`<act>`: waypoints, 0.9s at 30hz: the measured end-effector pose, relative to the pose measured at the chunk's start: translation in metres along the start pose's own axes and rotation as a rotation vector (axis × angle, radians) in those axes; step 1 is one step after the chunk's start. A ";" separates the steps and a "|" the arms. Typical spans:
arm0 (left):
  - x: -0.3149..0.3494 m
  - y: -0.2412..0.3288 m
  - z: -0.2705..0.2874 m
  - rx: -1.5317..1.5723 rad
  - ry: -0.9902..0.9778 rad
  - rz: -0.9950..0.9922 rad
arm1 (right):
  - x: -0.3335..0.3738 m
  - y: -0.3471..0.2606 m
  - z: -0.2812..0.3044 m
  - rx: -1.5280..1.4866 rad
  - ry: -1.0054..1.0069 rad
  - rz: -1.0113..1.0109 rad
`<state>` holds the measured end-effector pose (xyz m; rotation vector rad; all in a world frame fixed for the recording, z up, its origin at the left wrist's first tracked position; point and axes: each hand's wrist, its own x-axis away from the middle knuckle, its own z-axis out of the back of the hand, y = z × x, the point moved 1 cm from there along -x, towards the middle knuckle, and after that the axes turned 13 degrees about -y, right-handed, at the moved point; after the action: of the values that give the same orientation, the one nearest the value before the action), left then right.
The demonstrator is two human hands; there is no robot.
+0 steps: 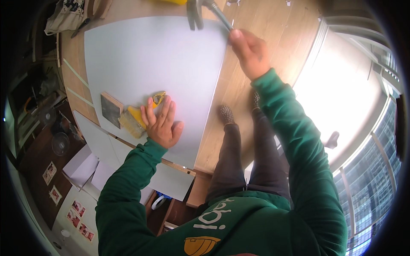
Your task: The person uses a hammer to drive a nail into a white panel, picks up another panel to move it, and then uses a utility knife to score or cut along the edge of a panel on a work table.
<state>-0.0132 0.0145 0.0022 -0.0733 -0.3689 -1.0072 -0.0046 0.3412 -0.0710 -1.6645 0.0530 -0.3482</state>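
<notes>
My right hand is closed around the handle of a claw hammer, which is raised toward the top edge, its head above the far part of a pale board. My left hand lies over the yellow handle of a brush, its fingers stretched out and slightly apart. The light bristles stick out to the left of that hand, and a yellow loop end shows beyond the fingertips. Just left of the bristles is a wooden block with a grey face.
Part of a yellow object shows at the top edge. Cloth and a dark tool lie at the far left. Loose panels and an open drawer or cabinet are near my left arm. Large windows stand at the right.
</notes>
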 end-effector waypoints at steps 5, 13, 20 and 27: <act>0.000 0.000 0.000 0.001 -0.001 0.009 | 0.005 0.000 0.004 -0.445 0.026 -0.154; 0.001 0.001 -0.001 0.012 0.014 0.015 | 0.007 -0.034 -0.018 -0.516 0.207 -0.241; 0.000 0.002 0.000 0.016 0.008 0.015 | 0.002 -0.027 -0.026 -0.526 0.307 -0.168; 0.001 0.002 -0.001 0.018 0.002 0.019 | 0.009 -0.029 -0.024 -0.632 0.260 -0.217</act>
<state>-0.0110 0.0141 0.0019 -0.0596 -0.3749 -0.9847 -0.0072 0.3202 -0.0385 -2.2455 0.1935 -0.7703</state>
